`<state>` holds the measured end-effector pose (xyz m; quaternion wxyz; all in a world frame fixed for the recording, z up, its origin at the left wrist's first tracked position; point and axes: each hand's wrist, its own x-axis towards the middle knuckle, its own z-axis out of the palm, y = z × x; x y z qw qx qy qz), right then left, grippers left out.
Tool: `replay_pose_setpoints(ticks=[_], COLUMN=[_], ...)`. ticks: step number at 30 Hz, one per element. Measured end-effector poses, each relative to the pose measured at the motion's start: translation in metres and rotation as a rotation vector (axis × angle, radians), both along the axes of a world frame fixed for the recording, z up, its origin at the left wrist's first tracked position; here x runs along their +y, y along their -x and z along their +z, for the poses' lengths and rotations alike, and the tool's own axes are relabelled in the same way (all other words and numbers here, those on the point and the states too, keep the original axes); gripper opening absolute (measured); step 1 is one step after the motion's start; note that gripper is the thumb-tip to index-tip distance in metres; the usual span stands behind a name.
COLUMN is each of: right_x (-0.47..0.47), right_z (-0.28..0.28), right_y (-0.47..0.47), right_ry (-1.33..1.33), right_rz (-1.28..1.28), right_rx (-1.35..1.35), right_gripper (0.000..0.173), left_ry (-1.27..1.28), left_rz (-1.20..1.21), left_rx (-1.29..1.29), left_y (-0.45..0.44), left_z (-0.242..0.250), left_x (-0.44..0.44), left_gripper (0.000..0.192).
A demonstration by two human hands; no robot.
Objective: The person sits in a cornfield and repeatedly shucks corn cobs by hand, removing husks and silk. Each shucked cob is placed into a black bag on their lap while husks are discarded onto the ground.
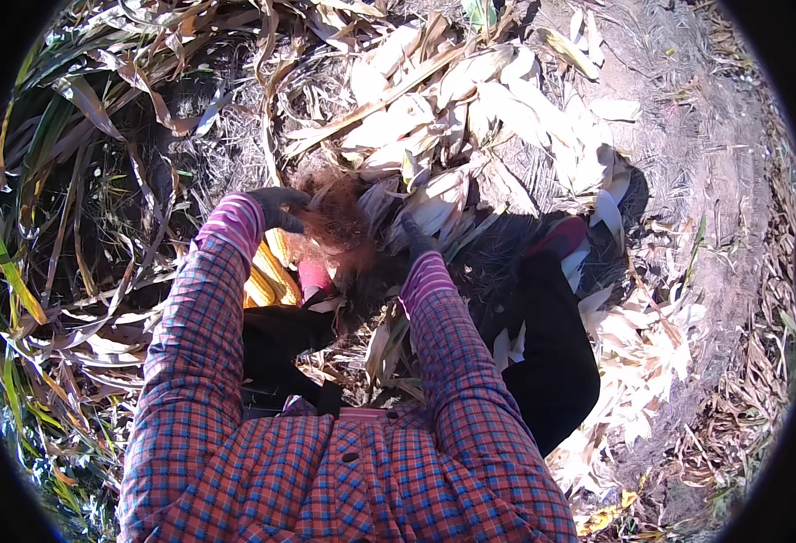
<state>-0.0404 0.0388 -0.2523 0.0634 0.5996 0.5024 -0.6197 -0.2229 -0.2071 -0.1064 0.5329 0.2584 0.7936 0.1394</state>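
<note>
My left hand (285, 208), in a dark glove, is at the left edge of a clump of reddish-brown corn silk (337, 217), fingers spread and curved; whether it grips any silk is not plain. My right hand (418, 234), also gloved, reaches to the near end of pale corn husks (438, 203); its fingers are partly hidden, and its grip cannot be made out. Several husked yellow corn cobs (272, 275) lie below my left hand, beside my red shoe (314, 277).
A heap of dry husks (479, 102) spreads ahead, and more husks (635, 360) lie at the right. Dry corn leaves and stalks (92, 136) cover the left side. My other red shoe (561, 236) is right of my right hand. Yellow corn (601, 519) shows at the lower right.
</note>
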Motion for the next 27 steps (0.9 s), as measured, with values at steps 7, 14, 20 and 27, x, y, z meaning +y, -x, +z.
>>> replay_pose_setpoints(ticks=[7,14,20,27], right_x=[0.036,0.144,0.138,0.095], right_z=[0.016,0.106,0.228,0.321], right_y=[-0.019,-0.078,-0.114,-0.141], right_ry=[-0.092,0.129,0.460,0.694], right_rz=[0.036,0.082,0.120,0.393], right_rx=[0.120,0.428,0.623,0.962], right_gripper=[0.036,0.040,0.044,0.056], left_ry=[-0.306,-0.746,-0.598,-1.041], left_rz=[0.586,0.437,-0.276,-0.192], left_rx=[0.823,0.663,0.851,0.691], left_y=[-0.007,-0.083,-0.133,-0.157], left_z=[0.118,0.154,0.135,0.153], left_x=[-0.013,0.049,0.139,0.176], left_gripper=[0.062,0.059,0.104,0.078])
